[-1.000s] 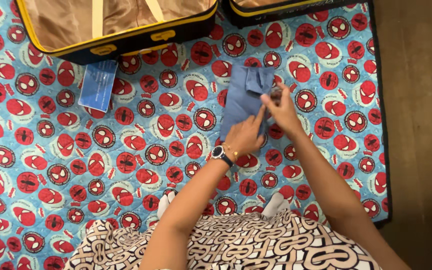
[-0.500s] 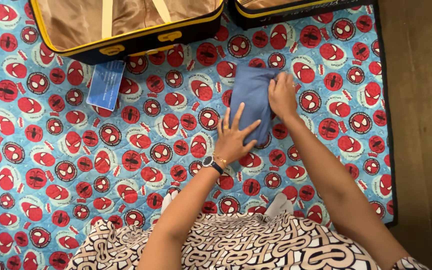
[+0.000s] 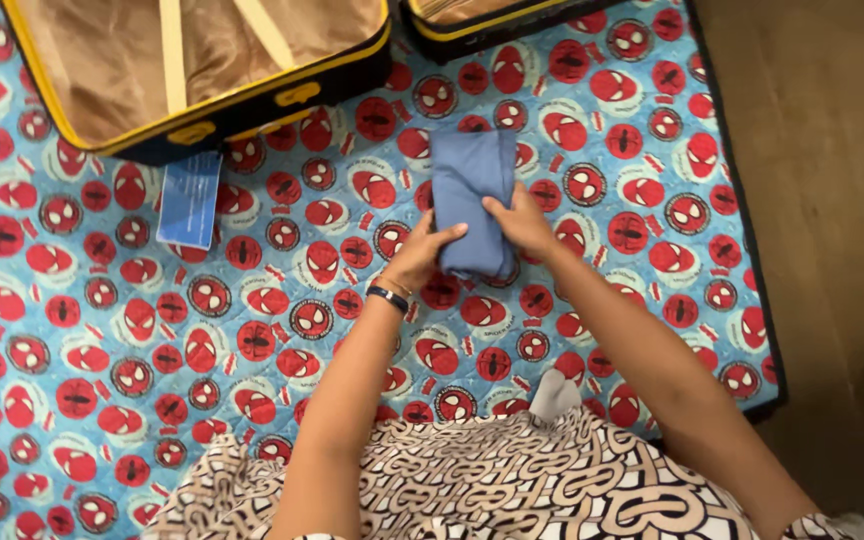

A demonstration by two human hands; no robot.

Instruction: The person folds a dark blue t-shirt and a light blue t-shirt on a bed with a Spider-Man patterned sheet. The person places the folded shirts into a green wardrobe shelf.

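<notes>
Left hand (image 3: 420, 255) closed on near left edge of cloth (image 3: 472, 200), thumb on top; watch (image 3: 388, 297) on wrist. Right hand (image 3: 522, 222) grips near right edge, fingers curled over fold. Cloth: blue, folded to narrow rectangle, long axis running away from person, far end toward suitcase (image 3: 192, 70). Lies on mat (image 3: 102, 330), toward its far right part. Suitcase open at mat's far edge; blue tag (image 3: 189, 199) beside it. Wooden floor (image 3: 832, 250) right of mat

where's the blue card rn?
Head view, left of centre: blue card lies on the patterned mat, just below the open suitcase, well left of both hands.
</notes>
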